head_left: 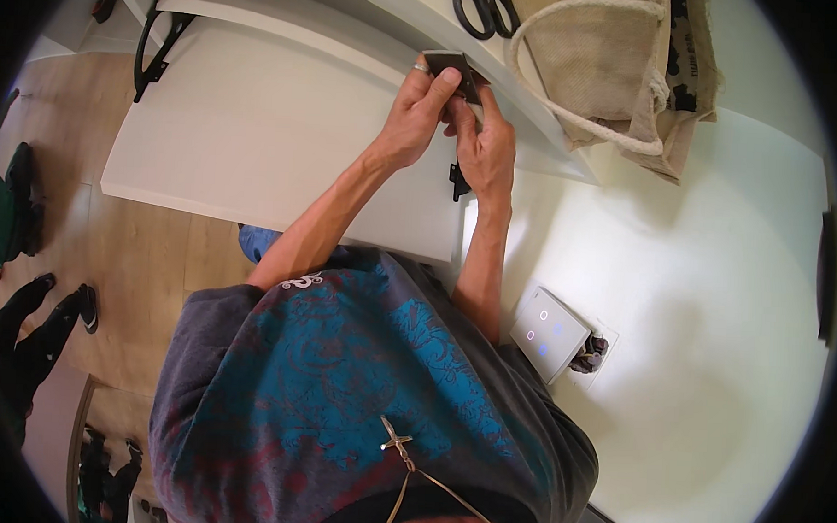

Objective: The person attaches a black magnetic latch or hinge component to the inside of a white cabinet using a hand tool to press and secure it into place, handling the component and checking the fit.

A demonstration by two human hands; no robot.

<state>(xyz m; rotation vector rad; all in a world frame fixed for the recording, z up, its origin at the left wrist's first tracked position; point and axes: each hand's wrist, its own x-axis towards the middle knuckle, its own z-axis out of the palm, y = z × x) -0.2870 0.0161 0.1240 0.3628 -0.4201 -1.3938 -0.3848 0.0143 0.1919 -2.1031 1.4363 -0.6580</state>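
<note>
Head view: we have a white wall [711, 345] on the right, wood-look floor [151, 271] on the left. Middle: large white flap panel [275, 132], lying out beyond the patterned T-shirt [360, 342] we see near. Far right, burlap bag [596, 74] with rope handle. Left edge, other people's dark-trousered legs [42, 341]. Black lid stay [158, 63] at the flap's far-left corner. Left hand [412, 118] and right hand [489, 153] meet over the flap's far right end. Near right, glass touch switch [550, 335] hangs tilted beside an open wall box with wires [590, 353]. Black scissor handles [487, 10] far, left of the bag. Smallish dark flat rectangle [455, 63] is up between both hands: left thumb presses its face, fingers behind; right fingers sit at its near right side, we can't tell whether they pinch. Ring [421, 68] on a left finger.
</note>
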